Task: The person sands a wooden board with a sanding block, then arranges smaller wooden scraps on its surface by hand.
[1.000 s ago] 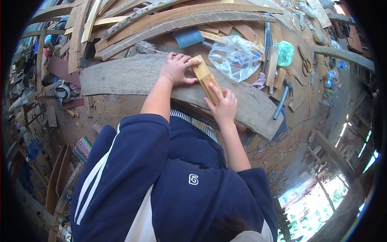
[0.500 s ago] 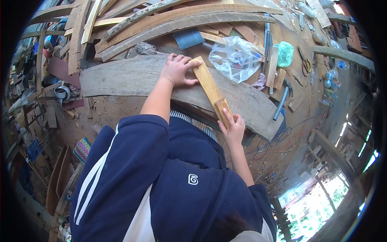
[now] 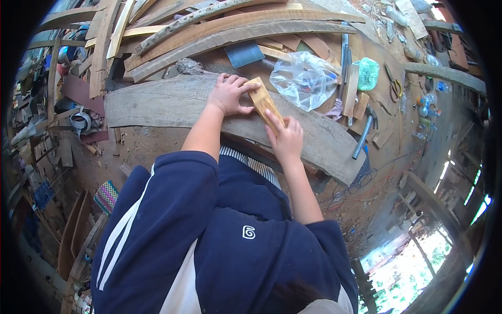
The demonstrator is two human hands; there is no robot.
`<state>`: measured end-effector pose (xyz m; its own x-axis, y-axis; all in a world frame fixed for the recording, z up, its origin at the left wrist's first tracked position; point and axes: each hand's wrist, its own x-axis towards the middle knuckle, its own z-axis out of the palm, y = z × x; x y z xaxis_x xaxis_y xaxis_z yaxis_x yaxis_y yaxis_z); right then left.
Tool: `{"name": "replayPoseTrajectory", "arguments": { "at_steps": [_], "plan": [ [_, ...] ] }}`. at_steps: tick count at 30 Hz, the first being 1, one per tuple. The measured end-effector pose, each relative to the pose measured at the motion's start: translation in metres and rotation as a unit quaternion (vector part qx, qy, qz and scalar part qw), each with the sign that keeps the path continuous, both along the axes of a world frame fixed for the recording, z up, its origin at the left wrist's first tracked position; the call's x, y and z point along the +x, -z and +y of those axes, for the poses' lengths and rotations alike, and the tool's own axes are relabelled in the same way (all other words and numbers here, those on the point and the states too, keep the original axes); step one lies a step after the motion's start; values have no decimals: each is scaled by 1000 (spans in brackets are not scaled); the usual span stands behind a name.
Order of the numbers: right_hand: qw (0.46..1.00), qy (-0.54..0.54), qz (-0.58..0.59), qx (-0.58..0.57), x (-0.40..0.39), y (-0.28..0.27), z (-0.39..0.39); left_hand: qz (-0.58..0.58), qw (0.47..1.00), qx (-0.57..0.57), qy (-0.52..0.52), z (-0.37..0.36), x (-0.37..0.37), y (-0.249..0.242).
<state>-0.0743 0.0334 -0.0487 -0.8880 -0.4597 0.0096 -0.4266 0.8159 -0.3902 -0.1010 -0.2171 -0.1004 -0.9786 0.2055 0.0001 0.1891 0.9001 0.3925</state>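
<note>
Well, the left hand [image 3: 225,95] is spread wide over a weathered plank [image 3: 157,102], its index fingertip on the far end of a pale wooden strip [image 3: 253,87] and its thumb near the strip's side. The right hand [image 3: 287,139] has a narrow hold on a small wooden block [image 3: 264,103] lying along the strip, between the two hands; the fingers hide part of the block. The strip slants across the plank, its far end by the left hand and its near end under the right.

The left hand's contact looks light, so a sideways push from the right could swing the strip out from under that fingertip. If the block rode too far up, it could pinch the left index finger or thumb. A tilted block could slip off the strip's edge, and rough wood could leave splinters in bare skin.

Right of the right hand, a hammer [image 3: 363,140] lies partly on the plank; an elbow or sleeve catching its handle could knock it down. Beyond the hands sits a clear plastic bag [image 3: 303,86].
</note>
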Motion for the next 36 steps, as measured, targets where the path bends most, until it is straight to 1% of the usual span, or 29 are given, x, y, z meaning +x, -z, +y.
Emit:
{"name": "replayPoseTrajectory", "arguments": {
  "at_steps": [5,7,10,12,16,20,23,27,30,32,34,36],
  "plan": [
    [998,25,-51,27,60,-9,84,4,1000,2,-4,0,0,0],
    [996,39,-68,38,68,-6,93,4,1000,6,-3,1,1,-1],
    [997,44,-46,31,62,-3,81,-4,1000,-8,-2,1,0,-3],
    [999,18,-14,31,39,1,52,-6,1000,5,-4,0,0,-3],
    [1000,6,-9,7,-13,6,-9,3,1000,6,-7,1,0,-1],
    [1000,3,-5,10,-24,6,-24,-3,1000,1,-4,1,0,-2],
    [1000,-12,-17,-3,0,2,5,-3,1000,10,-6,0,0,-1],
    [999,14,-42,16,55,-8,70,2,1000,5,-4,0,1,-1],
    [997,35,-65,31,73,-9,90,5,1000,1,-6,1,1,-1],
    [996,43,-74,35,73,-7,91,-1,1000,0,-4,1,1,-2],
    [998,42,-41,25,60,2,71,-7,1000,-4,-4,0,0,-2],
    [999,31,-33,19,36,6,44,4,1000,11,-11,1,1,-2]
  ]
}}
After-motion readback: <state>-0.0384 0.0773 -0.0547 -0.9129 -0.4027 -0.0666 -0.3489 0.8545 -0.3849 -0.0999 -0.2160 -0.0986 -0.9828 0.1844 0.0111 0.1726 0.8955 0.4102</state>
